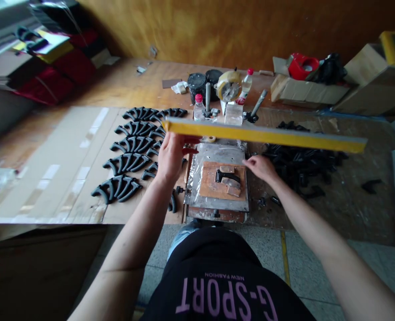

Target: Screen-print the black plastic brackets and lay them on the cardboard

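The left hand (171, 157) is raised at the left end of a yellow bar (264, 133), which runs across the view above the bench. Its fingers are partly extended and parted, reaching inward beneath the bar; whether any of them grips or supports it cannot be told. The right hand (260, 168) is beside the right edge of a metal plate (217, 154), its fingers bent and the tips drawn close together. No item shows between them, but blur prevents confirming that they are empty.

The single black part (229, 175) nearest both hands lies on a wooden board (209, 180) on the plate, between the hands and touched by neither. An upper block (227, 169) and a lower block (231, 183) sit along its two sides, probably to keep the curved piece from shifting or turning. The board appears to give it a raised, flat seat.

To the left, similar parts in rows (117, 189) nest side by side on cardboard (60, 156), an arrangement that likely saves space and limits tangling. To the right, a loose heap of black parts (284, 156) lies in no order, seemingly placed within the right hand's reach.
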A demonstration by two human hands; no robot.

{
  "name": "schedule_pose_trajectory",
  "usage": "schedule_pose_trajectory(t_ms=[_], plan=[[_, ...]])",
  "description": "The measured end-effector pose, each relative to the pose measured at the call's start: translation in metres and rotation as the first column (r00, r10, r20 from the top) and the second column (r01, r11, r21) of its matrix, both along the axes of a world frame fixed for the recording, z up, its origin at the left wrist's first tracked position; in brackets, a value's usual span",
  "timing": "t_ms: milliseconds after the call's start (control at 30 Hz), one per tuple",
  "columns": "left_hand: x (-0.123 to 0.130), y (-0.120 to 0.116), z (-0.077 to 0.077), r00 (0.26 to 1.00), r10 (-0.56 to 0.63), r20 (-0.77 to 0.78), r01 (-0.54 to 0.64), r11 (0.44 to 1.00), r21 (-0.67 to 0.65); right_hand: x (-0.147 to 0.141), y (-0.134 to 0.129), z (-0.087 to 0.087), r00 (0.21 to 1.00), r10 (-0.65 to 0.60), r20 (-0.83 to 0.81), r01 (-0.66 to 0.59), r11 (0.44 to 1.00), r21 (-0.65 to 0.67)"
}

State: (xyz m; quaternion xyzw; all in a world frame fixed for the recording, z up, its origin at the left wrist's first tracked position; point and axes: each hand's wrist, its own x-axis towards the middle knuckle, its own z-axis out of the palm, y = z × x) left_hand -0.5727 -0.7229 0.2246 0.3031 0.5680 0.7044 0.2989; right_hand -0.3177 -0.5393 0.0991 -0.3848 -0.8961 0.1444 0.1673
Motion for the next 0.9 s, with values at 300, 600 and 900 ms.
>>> schedule_pose_trajectory(t_ms=[300,600,900], plan=[[0.077,-0.045,-0.085,0.83,-0.223,0.511,0.459,0.794,-0.398,-0.053,-0.114,-0.015,0.977,0.008,0.212,0.025,0.988,-0.156],[0.032,-0.152,-0.173,0.864,0.383,0.326,-0.087,0.752,-0.653,0.019,-0.047,-0.031,0.989,0.116,0.089,-0.12,0.992,0.036],[-0.039,-0.191,-0.228,0.98,0.179,0.082,-0.015,0.483,-0.876,0.112,0.05,-0.066,0.964,-0.085,0.252,0.057,0.991,0.117]])
